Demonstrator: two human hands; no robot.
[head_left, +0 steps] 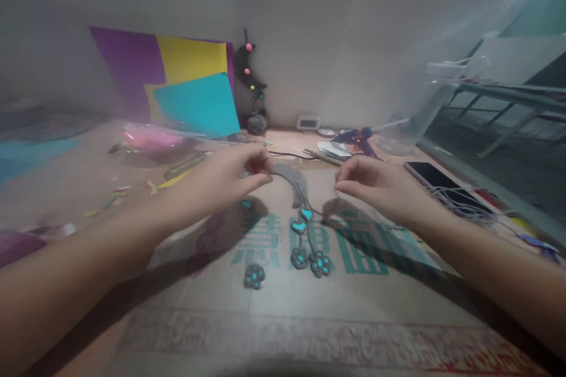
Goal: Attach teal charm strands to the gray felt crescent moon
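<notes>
My left hand [230, 179] is closed in a pinch on the left end of a grey crescent-shaped craft piece [292, 179] lying on a printed cardboard sheet [309, 283]. My right hand [375, 185] is closed with fingertips pinched near the crescent's right side, seemingly on a thin string too fine to make out. Grey strings hang down from the crescent, carrying teal hearts [302, 221] and grey-teal paw shapes [319, 263]. A separate paw shape [254, 275] lies to the lower left.
Purple, yellow and teal paper sheets [190, 91] lean on the back wall. A dark moon-shaped ornament [248, 73] and a yarn ball [257, 123] stand by it. A blue glue gun [358, 138], a phone [435, 179] with cords, and paper scraps [172, 179] lie around.
</notes>
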